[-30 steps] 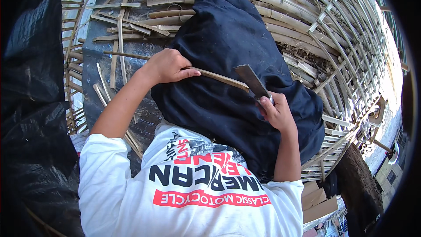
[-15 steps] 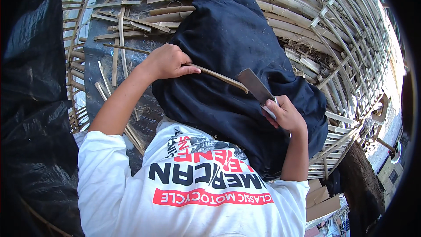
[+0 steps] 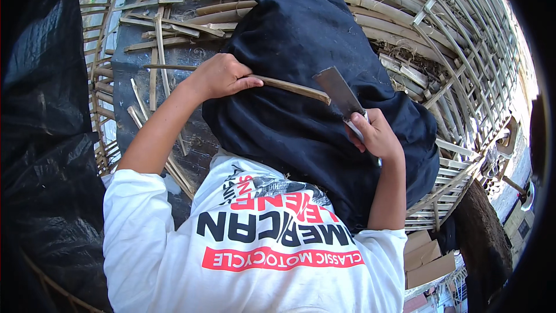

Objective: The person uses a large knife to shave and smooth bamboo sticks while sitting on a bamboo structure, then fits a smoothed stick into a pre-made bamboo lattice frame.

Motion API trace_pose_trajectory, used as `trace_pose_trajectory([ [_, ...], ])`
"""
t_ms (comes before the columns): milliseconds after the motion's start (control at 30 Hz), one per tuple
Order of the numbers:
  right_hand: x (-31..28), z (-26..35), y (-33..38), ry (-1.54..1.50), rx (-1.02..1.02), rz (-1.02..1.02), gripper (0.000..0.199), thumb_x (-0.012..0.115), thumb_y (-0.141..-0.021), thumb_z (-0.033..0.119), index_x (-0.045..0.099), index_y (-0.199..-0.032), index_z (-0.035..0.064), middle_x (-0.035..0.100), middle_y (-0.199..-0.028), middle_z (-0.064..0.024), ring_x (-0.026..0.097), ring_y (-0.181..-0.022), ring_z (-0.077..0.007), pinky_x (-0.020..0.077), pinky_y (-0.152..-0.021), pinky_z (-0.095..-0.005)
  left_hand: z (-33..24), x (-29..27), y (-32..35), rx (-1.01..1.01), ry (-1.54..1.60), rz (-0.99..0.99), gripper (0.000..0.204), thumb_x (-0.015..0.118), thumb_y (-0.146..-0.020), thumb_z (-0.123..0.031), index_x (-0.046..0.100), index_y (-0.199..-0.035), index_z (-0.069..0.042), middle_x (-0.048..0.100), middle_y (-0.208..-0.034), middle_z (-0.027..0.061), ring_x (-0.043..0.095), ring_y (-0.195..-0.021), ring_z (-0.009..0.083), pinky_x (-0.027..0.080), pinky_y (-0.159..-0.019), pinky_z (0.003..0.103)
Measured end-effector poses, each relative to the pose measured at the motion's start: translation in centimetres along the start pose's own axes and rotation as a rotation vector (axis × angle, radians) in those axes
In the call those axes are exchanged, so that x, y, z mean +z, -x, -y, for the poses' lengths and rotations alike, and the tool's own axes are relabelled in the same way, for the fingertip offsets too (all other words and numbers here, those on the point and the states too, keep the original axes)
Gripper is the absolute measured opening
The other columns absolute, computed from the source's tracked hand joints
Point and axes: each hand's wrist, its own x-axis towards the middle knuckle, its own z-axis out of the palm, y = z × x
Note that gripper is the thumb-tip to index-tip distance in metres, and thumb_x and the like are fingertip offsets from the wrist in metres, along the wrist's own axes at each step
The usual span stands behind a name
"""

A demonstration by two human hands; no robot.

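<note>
My left hand (image 3: 223, 75) is closed around the middle of a thin bamboo strip (image 3: 295, 89), whose ends stick out on both sides of the fist. In my right hand (image 3: 373, 133) is the handle of a broad-bladed knife (image 3: 340, 90), its flat metal blade slanting up and to the left. The blade lies just right of the strip's right end; whether they touch I cannot tell. Both hands are above a dark cloth (image 3: 313, 35) that covers my lap.
Loose bamboo strips (image 3: 159, 52) lie on a dark surface at the left. Long split bamboo poles (image 3: 399, 11) run across the far side, beside a bamboo lattice (image 3: 457, 40) at the right. Cardboard (image 3: 431, 264) and a dark wooden post (image 3: 483, 232) are at the lower right. Black plastic sheeting (image 3: 49, 156) hangs at the left.
The strip has turned in my left hand and shows a wider face, with its right end a little higher. My right hand and the knife have shifted slightly up.
</note>
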Motion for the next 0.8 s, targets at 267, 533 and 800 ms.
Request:
trace_pose_trajectory([
  [267, -1.0, -0.1, 2.0, 0.082, 0.124, -0.019, 0.05, 0.054, -0.096, 0.042, 0.056, -0.067, 0.0019, 0.049, -0.049, 0.0001, 0.046, -0.041, -0.0077, 0.0353, -0.04, -0.0245, 0.1, -0.4, -0.2, -0.005, -0.043, 0.046, 0.053, 0.061, -0.088, -0.049, 0.066, -0.061, -0.003, 0.058, -0.057, 0.0185, 0.059, -0.057, 0.0378, 0.049, -0.054, 0.043],
  [533, -0.7, -0.7, 1.6, 0.031, 0.092, 0.001, 0.052, 0.052, -0.097, 0.042, 0.056, -0.066, 0.0009, 0.048, -0.049, -0.0002, 0.046, -0.041, -0.0077, 0.0353, -0.04, -0.025, 0.0, -0.7, -0.4, -0.002, -0.048, 0.049, 0.052, 0.06, -0.089, -0.047, 0.066, -0.062, -0.003, 0.058, -0.058, 0.0189, 0.059, -0.056, 0.0385, 0.049, -0.054, 0.043],
  [800, -0.7, 0.2, 0.5, 0.006, 0.05, 0.031, 0.056, 0.049, -0.097, 0.047, 0.056, -0.067, 0.0003, 0.05, -0.05, -0.0016, 0.047, -0.039, -0.0089, 0.0361, -0.039, -0.0246, 0.3, -0.2, -0.2, -0.027, 0.03, 0.044, 0.048, 0.061, -0.089, -0.045, 0.068, -0.066, -0.003, 0.059, -0.06, 0.0189, 0.059, -0.057, 0.0378, 0.048, -0.054, 0.041],
])
